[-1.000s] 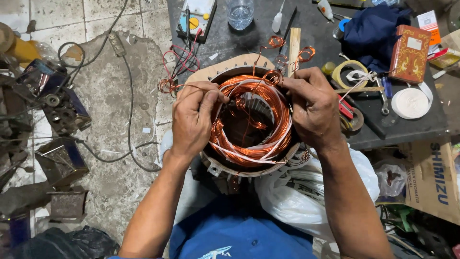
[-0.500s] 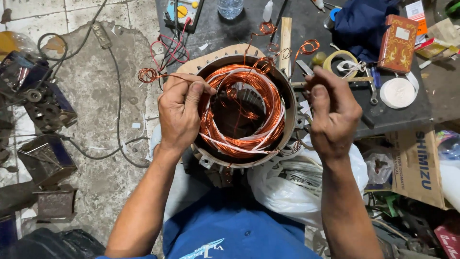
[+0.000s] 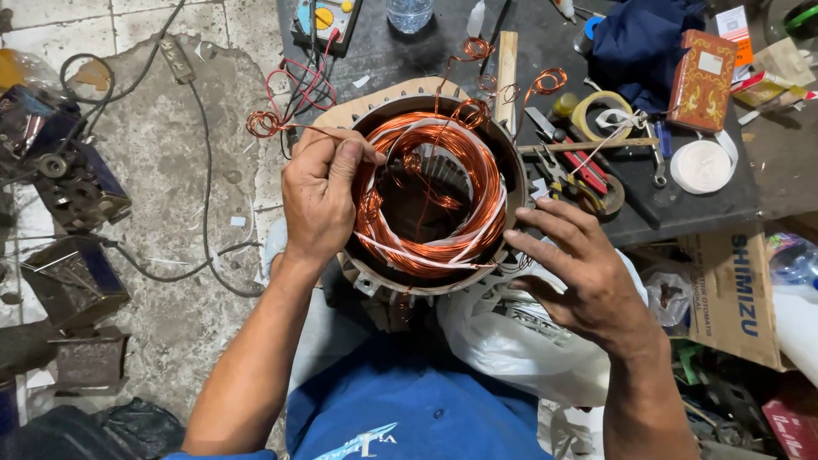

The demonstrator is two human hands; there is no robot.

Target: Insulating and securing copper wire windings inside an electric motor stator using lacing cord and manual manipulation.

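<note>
A round motor stator (image 3: 511,162) stands between my knees, packed with copper wire coils (image 3: 464,162) bound by white tape. My left hand (image 3: 319,192) rests on the stator's left rim and pinches a copper wire whose curled end (image 3: 264,123) sticks out to the left. My right hand (image 3: 579,268) hovers at the stator's lower right rim with its fingers spread, holding nothing. More curled copper wire ends (image 3: 545,83) rise from the far side of the coils.
A dark bench (image 3: 648,204) behind the stator carries pliers (image 3: 567,175), tape rolls (image 3: 601,115), a wooden stick (image 3: 507,64), a red box (image 3: 700,77), a blue cloth (image 3: 639,38), a multimeter (image 3: 324,17). A white plastic bag (image 3: 511,349) lies below. Metal parts (image 3: 72,281) and cables clutter the floor at left.
My right hand left the coils, swung out right, then came down to the lower right rim with its fingers spread. My left hand pulled a copper wire out leftwards.
</note>
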